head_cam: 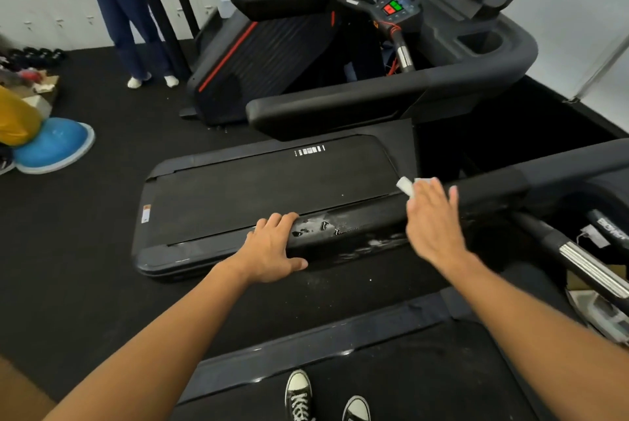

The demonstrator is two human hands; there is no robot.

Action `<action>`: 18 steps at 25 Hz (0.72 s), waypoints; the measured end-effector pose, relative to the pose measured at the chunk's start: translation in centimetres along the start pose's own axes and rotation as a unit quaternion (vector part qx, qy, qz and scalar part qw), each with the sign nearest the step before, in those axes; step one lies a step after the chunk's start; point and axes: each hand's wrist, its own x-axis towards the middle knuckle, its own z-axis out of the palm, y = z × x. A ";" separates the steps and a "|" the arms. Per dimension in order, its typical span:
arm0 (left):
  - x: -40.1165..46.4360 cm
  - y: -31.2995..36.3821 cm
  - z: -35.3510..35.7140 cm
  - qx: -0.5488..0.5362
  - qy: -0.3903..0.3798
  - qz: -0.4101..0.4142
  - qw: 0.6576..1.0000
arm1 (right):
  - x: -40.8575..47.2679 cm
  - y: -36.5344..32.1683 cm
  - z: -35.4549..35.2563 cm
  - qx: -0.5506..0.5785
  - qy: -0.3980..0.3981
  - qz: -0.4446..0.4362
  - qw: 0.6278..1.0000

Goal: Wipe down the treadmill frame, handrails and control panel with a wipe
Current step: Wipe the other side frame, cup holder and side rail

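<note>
Your left hand at end of handrail: fingers curled over top, thumb on near side, gripping it. Your right hand further along same rail, blurred. Fingers look nearly straight, pressing white wipe onto rail top, with wipe's end poking out past fingertips. Wet streaks on rail between your hands. Your sneakers on belt below. Second treadmill just beyond rail. Person stands far left by wall.

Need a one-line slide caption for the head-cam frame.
Left hand grips the scuffed treadmill handrail while the right hand presses a white wipe onto its top.
</note>
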 end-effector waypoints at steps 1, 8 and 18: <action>-0.2 -0.2 0.1 -0.001 0.004 0.006 1.000 | -0.7 -2.3 0.2 0.028 0.002 -0.015 1.000; -0.8 -1.9 -0.1 -0.046 -0.006 0.060 0.997 | -7.2 -15.6 2.6 0.128 -0.025 -0.132 0.983; -1.0 -4.3 -1.1 -0.056 -0.014 0.159 0.986 | -3.2 -10.1 0.9 -0.038 -0.020 0.061 0.997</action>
